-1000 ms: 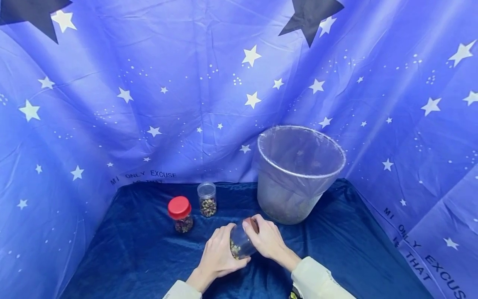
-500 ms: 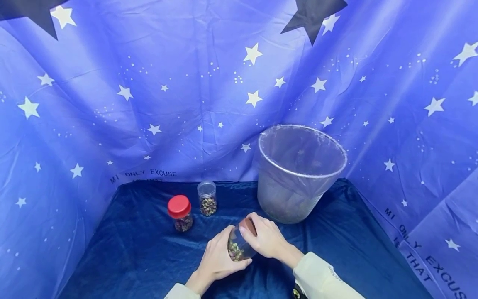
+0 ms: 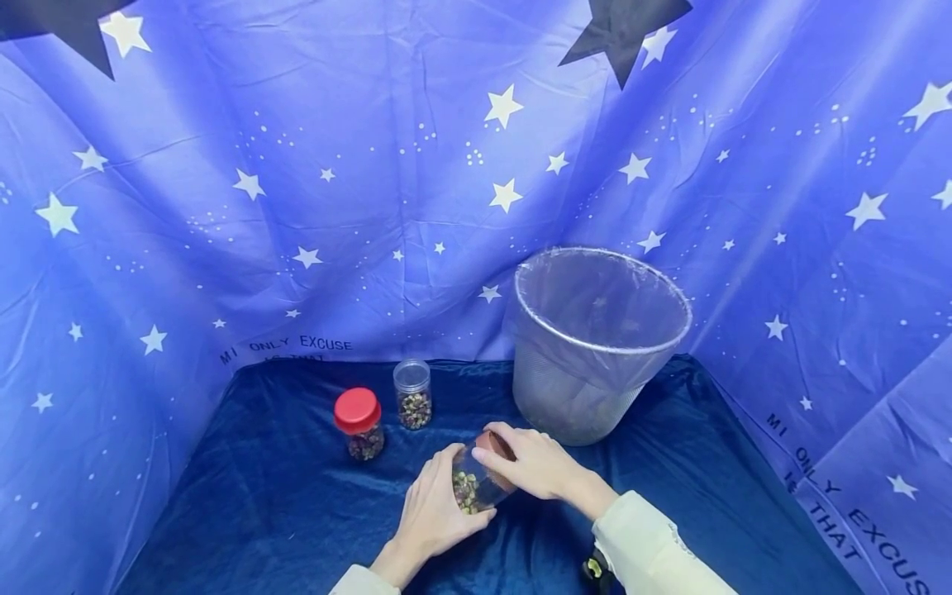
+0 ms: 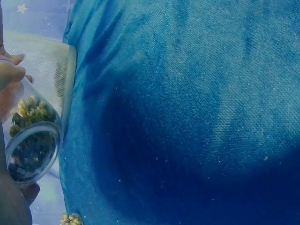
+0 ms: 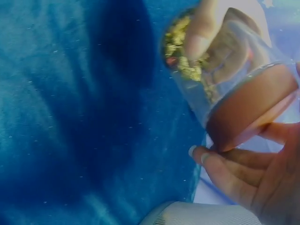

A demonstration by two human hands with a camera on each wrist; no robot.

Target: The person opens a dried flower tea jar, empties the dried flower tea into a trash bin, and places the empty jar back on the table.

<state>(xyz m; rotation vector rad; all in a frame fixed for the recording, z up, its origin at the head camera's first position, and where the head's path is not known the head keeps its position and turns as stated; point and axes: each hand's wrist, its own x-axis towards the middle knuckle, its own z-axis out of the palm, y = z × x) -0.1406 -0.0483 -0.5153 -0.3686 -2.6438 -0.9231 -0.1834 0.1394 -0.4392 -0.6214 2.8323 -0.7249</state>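
A clear jar (image 3: 466, 489), part-filled with dried yellow-green flower buds, is held tilted above the dark blue cloth. My left hand (image 3: 430, 511) grips its body, fingers on the far side and thumb on the near side. On its brown lid (image 3: 494, 454) my right hand (image 3: 549, 468) has its fingers and thumb round the rim. The right wrist view shows the lid (image 5: 253, 105) sitting on the jar's mouth, fingertips at its edge. The round base of the jar (image 4: 33, 140) faces the left wrist camera.
A red-capped jar (image 3: 358, 417) and an uncapped clear jar (image 3: 412, 397), both with dried contents, stand behind my left hand. A mesh wastebasket (image 3: 573, 392) lined with a clear bag stands at the back right. Starry blue curtains (image 3: 402, 165) surround the table.
The right hand has turned on the lid and its wrist has shifted right and outward. The jar has tilted slightly in the left hand, which stays in nearly the same place.
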